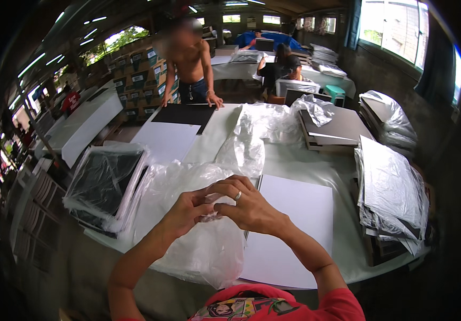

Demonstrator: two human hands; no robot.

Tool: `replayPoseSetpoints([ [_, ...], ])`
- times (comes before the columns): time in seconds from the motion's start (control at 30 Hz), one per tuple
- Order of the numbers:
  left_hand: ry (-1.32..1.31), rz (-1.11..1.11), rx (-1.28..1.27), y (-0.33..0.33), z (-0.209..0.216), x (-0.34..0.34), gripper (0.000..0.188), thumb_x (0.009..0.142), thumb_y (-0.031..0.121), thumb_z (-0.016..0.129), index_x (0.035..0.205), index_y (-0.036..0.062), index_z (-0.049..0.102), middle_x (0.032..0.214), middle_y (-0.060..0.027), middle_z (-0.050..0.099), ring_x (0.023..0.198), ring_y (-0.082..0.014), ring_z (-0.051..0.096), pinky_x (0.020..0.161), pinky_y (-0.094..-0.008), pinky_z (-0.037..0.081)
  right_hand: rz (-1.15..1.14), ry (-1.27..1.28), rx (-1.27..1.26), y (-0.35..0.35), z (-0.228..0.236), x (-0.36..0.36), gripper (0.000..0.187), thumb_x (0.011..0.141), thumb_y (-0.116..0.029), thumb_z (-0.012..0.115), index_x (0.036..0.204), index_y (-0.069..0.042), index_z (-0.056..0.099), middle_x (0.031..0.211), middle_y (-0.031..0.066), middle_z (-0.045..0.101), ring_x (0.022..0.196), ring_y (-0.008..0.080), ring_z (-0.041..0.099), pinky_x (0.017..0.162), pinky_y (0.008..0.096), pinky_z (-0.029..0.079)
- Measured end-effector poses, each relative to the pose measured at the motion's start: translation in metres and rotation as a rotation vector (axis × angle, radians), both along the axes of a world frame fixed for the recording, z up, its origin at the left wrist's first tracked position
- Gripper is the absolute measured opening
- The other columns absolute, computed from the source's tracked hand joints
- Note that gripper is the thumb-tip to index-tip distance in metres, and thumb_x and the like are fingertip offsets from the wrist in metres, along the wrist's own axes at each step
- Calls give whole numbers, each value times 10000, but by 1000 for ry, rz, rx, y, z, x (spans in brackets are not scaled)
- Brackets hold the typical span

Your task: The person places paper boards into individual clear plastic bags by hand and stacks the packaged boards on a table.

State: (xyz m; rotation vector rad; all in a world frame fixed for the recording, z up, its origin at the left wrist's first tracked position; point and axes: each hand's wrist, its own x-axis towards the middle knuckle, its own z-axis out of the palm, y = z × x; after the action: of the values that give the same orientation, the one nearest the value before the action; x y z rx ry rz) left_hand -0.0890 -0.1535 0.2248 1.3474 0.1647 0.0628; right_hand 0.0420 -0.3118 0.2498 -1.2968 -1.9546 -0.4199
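Observation:
A clear plastic bag (193, 254) lies loose and crumpled over the near part of the table. Above it my left hand (189, 214) and my right hand (247, 206), which wears a ring, meet with bent fingers. Both pinch thin clear plastic at what looks like the bag's edge; exactly where the fingertips grip is partly hidden. Just right of the bag, partly under my right forearm, a white board (294, 230) lies flat on the table.
Across the table (343, 184) a person (190, 64) rests both hands by a black panel (185, 115) and a white sheet (165, 140). Plastic-wrapped panels are stacked at the left (105, 184) and right (393, 187). Grey boards (337, 125) and more film (249, 142) lie farther back.

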Motion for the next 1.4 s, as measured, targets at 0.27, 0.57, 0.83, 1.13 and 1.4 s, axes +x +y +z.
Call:
replayPoseSetpoints([
  [0.27,-122,82,138,-8,0,-3,648,754,-111,593,1342,15,351,1339,-124,406,1112,-198,508,860,-303,520,-70,43,-60,-7,-12,2,181,695,5,608,871,-39,610,1119,135,465,1041,284,483,934,438,357],
  [0.57,-131,103,111,-9,2,-10,705,715,-117,640,1340,-17,330,1400,-101,329,1134,-183,487,846,-287,527,42,16,-79,-1,-14,-9,201,738,-8,563,917,-65,635,1101,122,464,1014,275,481,960,431,334],
  [0.83,-123,140,-57,-17,0,-17,769,694,-123,635,1369,-5,287,1435,-48,283,1035,-111,521,817,-237,491,43,-5,-83,-6,-11,-16,176,737,-48,584,903,-71,638,1125,117,462,991,257,492,966,424,332],
  [1.13,-6,31,-192,-21,-10,-15,748,724,-85,645,1380,58,315,1166,30,536,793,-47,502,615,-199,402,72,-105,-95,-18,-7,-23,255,650,-4,629,898,-66,631,1197,101,448,1082,288,446,956,430,356],
  [1.4,-114,29,64,-19,-15,-14,817,683,-180,600,1390,91,296,1397,-11,328,1039,-98,523,839,-251,482,156,136,-452,-39,1,-28,201,748,1,537,935,-27,605,1003,99,514,1001,236,485,946,403,358],
])
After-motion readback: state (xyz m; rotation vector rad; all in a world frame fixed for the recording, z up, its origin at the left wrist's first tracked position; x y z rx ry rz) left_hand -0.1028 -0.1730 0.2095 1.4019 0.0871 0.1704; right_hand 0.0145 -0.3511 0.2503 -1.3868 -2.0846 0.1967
